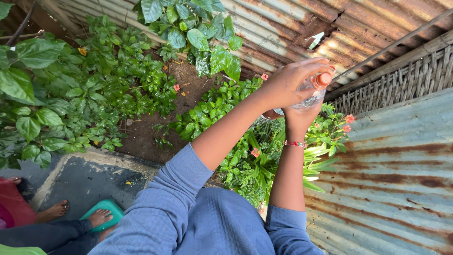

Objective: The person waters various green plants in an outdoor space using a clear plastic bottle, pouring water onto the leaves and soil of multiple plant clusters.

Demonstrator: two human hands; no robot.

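Note:
A small clear plastic bottle (311, 94) with an orange cap (323, 79) is held up over flowering plants. My left hand (288, 82) wraps over its upper part, fingers close to the cap. Under the bottle, my right hand (302, 117) grips its lower part; a red and green beaded bracelet (295, 143) sits on that wrist. Both arms wear blue sleeves pushed back. Most of the bottle's body is hidden by my fingers.
Green leafy plants (71, 94) and pink-flowered shrubs (255, 156) grow in bare soil (188, 85). Rusty corrugated metal sheets (396, 179) and a woven fence (406, 80) stand on the right. On a dark slab (85, 179), bare feet (99, 217) rest by a green object (111, 208); red cloth (12, 205) is at the left edge.

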